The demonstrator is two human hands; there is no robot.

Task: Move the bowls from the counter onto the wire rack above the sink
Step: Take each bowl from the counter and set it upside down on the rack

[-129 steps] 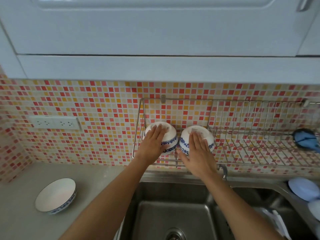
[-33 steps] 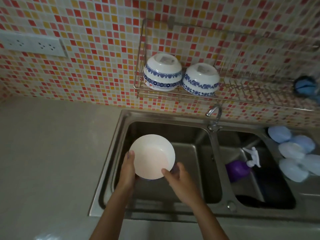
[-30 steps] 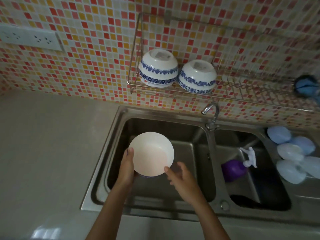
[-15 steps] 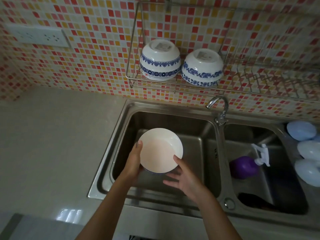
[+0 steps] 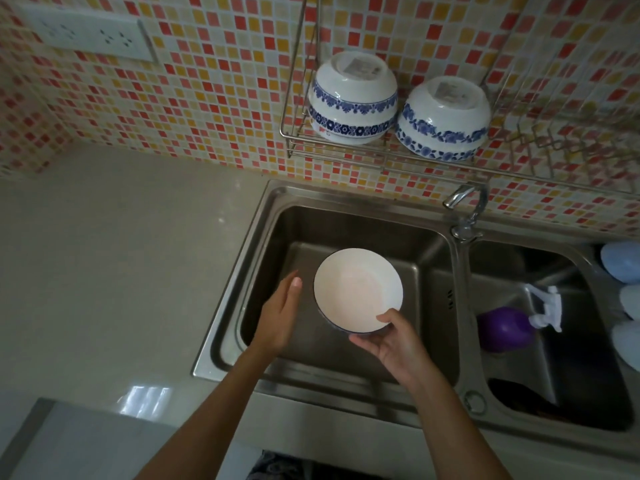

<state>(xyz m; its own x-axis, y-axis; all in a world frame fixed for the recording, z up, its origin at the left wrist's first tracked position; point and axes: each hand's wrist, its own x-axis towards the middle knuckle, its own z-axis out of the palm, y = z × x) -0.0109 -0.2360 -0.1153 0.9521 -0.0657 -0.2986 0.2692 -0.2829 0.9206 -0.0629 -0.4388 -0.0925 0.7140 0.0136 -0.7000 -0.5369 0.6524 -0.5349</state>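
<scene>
A white bowl [image 5: 356, 287] with a blue rim is held upright over the left sink basin. My right hand [image 5: 391, 337] grips its near rim, thumb on top and fingers underneath. My left hand [image 5: 282, 315] hovers just left of the bowl, fingers apart, not touching it. Two blue-and-white bowls, the left one [image 5: 353, 98] and the right one [image 5: 445, 119], sit upside down side by side at the left end of the wire rack [image 5: 346, 154] on the tiled wall.
The steel double sink [image 5: 249, 271] lies below, with a tap [image 5: 465, 209] between basins. A purple spray bottle [image 5: 509, 323] lies in the right basin. Pale blue lids [image 5: 623, 261] sit at the right edge. Grey counter [image 5: 121, 254] stretches left; a socket plate [image 5: 86, 31] is on the wall.
My left hand has let go of the white bowl and opened beside it. My right hand now holds the bowl alone. The view has dipped slightly.
</scene>
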